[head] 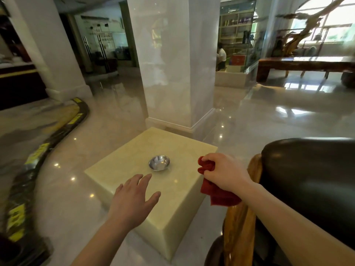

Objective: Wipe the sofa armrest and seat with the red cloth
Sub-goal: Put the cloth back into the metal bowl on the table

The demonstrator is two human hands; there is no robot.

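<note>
My right hand [223, 172] is shut on the red cloth [215, 192], which hangs bunched below my fist, just left of the sofa's dark leather armrest [307, 169]. The armrest has an orange-brown wooden front trim [240, 217] running down under my forearm. My left hand [132, 200] hovers open, fingers spread, over the near corner of a cream stone side table [172, 217]. The sofa seat is out of view.
A small steel bowl [159, 163] sits in the middle of the side table. Behind it rises a white marble pillar [172, 64]. Glossy floor surrounds the table, with a black-and-yellow curved strip [38, 160] on the left. A wooden bench [305, 65] stands far right.
</note>
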